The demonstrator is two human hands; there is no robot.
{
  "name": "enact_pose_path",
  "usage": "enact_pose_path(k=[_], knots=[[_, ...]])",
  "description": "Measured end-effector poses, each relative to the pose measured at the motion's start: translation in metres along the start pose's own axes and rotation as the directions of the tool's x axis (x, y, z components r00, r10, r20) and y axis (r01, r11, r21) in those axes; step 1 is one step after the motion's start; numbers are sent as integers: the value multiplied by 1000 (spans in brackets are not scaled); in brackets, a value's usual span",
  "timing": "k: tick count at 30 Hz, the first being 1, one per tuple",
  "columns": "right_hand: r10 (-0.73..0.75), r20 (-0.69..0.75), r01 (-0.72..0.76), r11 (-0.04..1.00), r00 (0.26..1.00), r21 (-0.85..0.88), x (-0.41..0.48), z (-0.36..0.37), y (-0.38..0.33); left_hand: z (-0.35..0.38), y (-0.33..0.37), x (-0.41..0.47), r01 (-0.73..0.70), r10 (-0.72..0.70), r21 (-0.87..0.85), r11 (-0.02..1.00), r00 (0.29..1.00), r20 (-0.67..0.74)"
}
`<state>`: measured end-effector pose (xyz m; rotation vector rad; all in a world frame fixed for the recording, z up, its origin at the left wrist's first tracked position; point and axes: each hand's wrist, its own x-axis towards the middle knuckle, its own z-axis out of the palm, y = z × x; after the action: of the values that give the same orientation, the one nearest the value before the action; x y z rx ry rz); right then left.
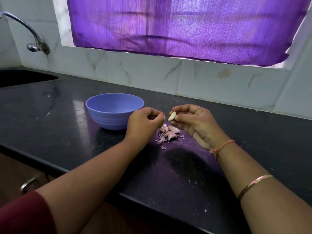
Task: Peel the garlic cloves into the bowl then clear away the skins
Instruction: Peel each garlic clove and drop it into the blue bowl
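My right hand (194, 122) pinches a pale peeled garlic clove (171, 116) between thumb and forefinger, held above the counter. A few centimetres to its left, my left hand (143, 122) has its fingers curled and pinches a small scrap of skin (164, 117). Under both hands a heap of pinkish garlic skins (168, 134) lies on the black counter (67, 125). The blue bowl (114, 110) stands just left of my left hand; its inside is mostly hidden from this angle.
A dark sink (25, 78) with a chrome tap (33, 41) is at the far left. A tiled wall and a purple curtain (185, 26) run behind. The counter's front edge crosses below my forearms, with a cabinet handle (28, 183) underneath.
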<state>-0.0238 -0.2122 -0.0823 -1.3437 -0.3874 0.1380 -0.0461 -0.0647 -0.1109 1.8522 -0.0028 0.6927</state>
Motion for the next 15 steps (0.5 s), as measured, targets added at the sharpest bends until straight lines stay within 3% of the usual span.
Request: enact_pose_path(k=[9, 15], knots=[[-13, -33, 13, 1000, 999, -3, 1, 0, 1, 1, 1, -1, -34, 34, -18, 999, 998, 43], [-61, -35, 57, 992, 998, -110, -1, 1, 2, 0, 5, -5, -58, 63, -44, 997, 993, 102]])
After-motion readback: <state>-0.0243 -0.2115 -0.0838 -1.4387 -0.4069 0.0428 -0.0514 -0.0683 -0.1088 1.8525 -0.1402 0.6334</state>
